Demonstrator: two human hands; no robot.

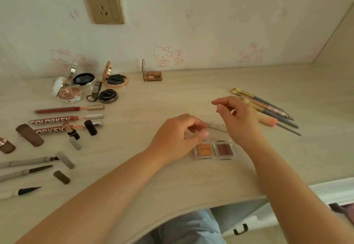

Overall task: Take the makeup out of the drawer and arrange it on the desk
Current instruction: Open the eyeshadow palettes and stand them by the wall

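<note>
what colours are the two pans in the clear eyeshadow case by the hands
Orange on the left, reddish brown on the right, in the eyeshadow case; head view.

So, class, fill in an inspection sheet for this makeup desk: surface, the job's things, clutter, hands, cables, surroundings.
Surface: pale wood-grain desk, curved front edge.
Job's things: open compacts back left; lip glosses uncapped, in a row; pencils front left; brushes right; small palette open by the wall; twin eyeshadow case centre.
Clutter: loose caps among the pencils.
Hands: left hand pinches the case's clear lid; right hand raised above it, fingers loose.
Cables: nothing seen.
Surroundings: gold wall socket, cartoon-cat wallpaper, drawer handle below.
</note>
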